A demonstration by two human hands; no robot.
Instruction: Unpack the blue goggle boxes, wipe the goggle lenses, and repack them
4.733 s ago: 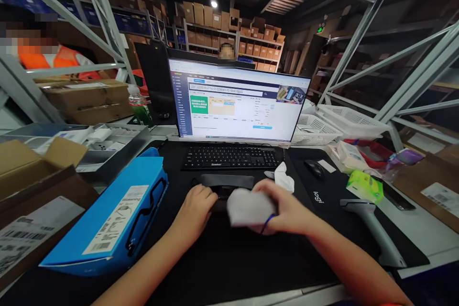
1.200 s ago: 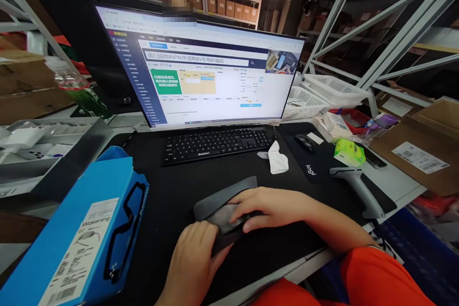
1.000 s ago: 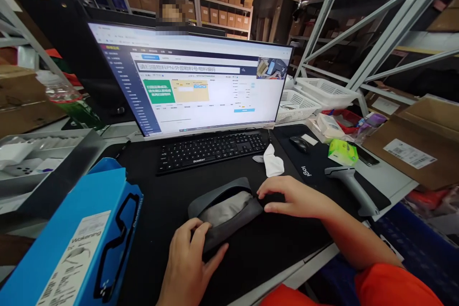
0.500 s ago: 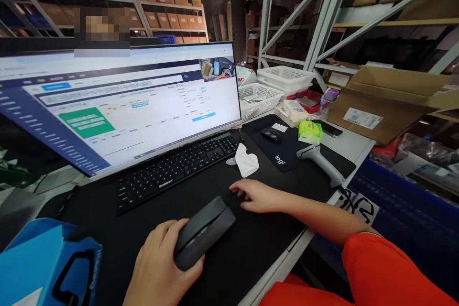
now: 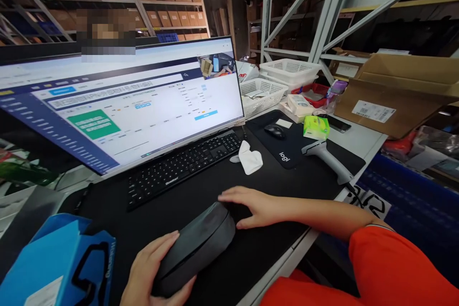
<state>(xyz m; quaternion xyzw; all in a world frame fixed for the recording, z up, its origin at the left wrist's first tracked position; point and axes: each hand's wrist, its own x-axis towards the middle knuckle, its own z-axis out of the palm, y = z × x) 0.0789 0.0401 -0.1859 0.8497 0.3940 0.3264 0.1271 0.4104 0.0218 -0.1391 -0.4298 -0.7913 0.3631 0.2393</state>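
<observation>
A dark grey glasses case (image 5: 202, 244) lies at a slant just over the black desk mat. Its long seam faces me and looks closed. My left hand (image 5: 154, 267) grips its near left end, fingers along the far side and thumb along the near side. At the other end is my right hand (image 5: 254, 205), its fingers stretched out and the thumb apart, around the case's right tip. Whether those fingertips touch the case I cannot tell. A crumpled white cloth (image 5: 250, 158) rests beyond my right hand, beside the black keyboard (image 5: 186, 167).
A monitor (image 5: 161, 124) stands behind the keyboard. To the right are a grey barcode scanner (image 5: 328, 158), a mouse (image 5: 275, 131), a green packet (image 5: 316, 127) and a phone (image 5: 339, 124). White baskets (image 5: 261, 98) and an open carton (image 5: 394, 95) stand farther back. A blue box (image 5: 53, 258) is front left.
My right hand has come left to the case's far end, its fingers straightening. The case has turned in my left hand, showing more of its smooth rounded side. The view has shifted slightly.
</observation>
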